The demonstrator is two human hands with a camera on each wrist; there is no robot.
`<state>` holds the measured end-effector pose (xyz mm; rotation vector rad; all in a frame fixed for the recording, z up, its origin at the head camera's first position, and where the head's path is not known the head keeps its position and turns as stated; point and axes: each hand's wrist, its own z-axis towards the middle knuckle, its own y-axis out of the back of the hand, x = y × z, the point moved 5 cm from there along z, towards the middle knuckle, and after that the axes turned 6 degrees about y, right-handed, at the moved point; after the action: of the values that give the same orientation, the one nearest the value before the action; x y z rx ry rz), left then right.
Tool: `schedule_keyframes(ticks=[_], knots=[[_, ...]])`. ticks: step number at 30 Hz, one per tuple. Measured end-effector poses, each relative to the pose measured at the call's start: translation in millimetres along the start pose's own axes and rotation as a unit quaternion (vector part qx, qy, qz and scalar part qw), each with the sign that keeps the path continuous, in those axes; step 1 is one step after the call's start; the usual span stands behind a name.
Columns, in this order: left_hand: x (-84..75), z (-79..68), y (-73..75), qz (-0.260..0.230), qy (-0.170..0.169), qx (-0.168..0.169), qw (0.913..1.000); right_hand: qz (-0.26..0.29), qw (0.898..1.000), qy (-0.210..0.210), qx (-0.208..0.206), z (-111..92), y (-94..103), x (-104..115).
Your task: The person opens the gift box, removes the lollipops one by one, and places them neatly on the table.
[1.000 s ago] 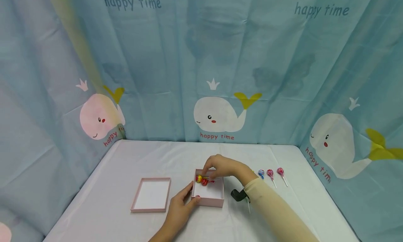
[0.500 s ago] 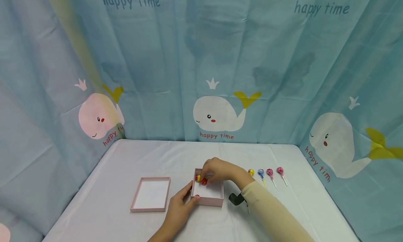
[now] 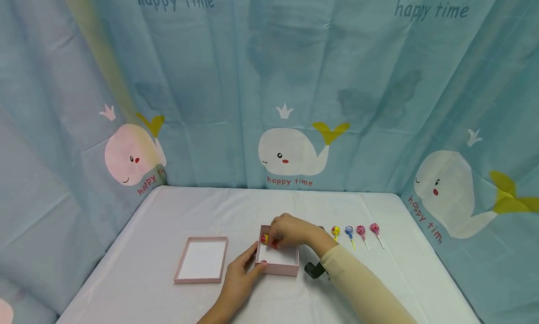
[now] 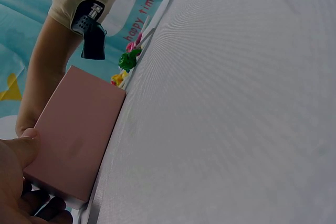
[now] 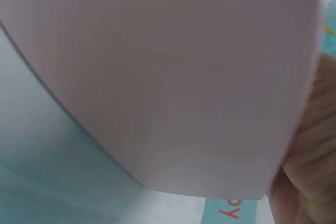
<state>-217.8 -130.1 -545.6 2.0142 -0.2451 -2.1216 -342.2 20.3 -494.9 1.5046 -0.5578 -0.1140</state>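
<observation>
A pink open box (image 3: 283,269) stands on the white table, its inside pale. My left hand (image 3: 240,277) grips its near left corner; in the left wrist view the thumb (image 4: 25,148) lies at the edge with the fingers bent along the side. My right hand (image 3: 290,231) reaches in over the far wall, fingers curled down around a red lollipop (image 3: 275,244), most of which they cover. Left of those fingers, a yellow-and-red lollipop (image 3: 264,239) lies in the far left corner. The box wall (image 5: 173,87) fills most of the right wrist view.
A shallow pink lid (image 3: 198,281) lies left of the box. Right of it several lollipops form a row, among them a yellow one (image 3: 335,230), a blue one (image 3: 349,230) and a pink one (image 3: 375,227). A green-wrapped lollipop (image 4: 127,60) shows beyond the box. A black camera (image 3: 313,269) hangs from the right wrist.
My right hand has lowered into the box, and its fingers have closed in over the red lollipop, now mostly hidden. My left hand keeps its grip on the box.
</observation>
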Motion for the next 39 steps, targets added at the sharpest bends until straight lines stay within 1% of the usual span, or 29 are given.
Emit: schedule_keyframes(ticks=[2,4,9,14,19,22,25,30,36,39], knots=[[0.1,0.2,-0.2,0.000,0.002,0.001,1.0000,-0.007,1.000,-0.008,0.005,0,-0.8,0],[-0.7,0.0,-0.1,0.002,0.000,0.002,1.0000,-0.013,1.000,-0.008,0.006,0,-0.5,2],[-3.1,-0.1,1.1,0.004,-0.005,-0.001,1.0000,-0.020,1.000,0.017,-0.003,0,3.4,8],[-2.8,0.0,1.5,0.001,-0.013,-0.002,0.9999,-0.018,1.000,0.019,-0.014,0,8.8,12],[-3.1,0.5,2.0,0.008,-0.009,-0.003,0.9999,-0.054,0.998,0.012,-0.001,0,9.8,9],[-3.8,1.0,2.3,0.006,-0.003,-0.004,1.0000,-0.062,0.998,0.005,0.009,0,7.6,7],[-3.6,1.1,2.3,0.008,-0.002,-0.005,1.0000,-0.061,0.998,0.003,0.010,0,4.9,7],[-2.1,0.1,1.8,0.016,-0.009,-0.005,0.9998,-0.029,0.999,0.003,-0.014,0,0.7,7],[-0.5,-1.1,1.6,0.013,-0.003,-0.001,0.9999,0.021,0.998,0.010,-0.062,0,0.7,8],[-1.0,-1.2,2.0,0.013,-0.009,0.000,0.9999,0.035,0.995,0.014,-0.090,1,4.0,8]])
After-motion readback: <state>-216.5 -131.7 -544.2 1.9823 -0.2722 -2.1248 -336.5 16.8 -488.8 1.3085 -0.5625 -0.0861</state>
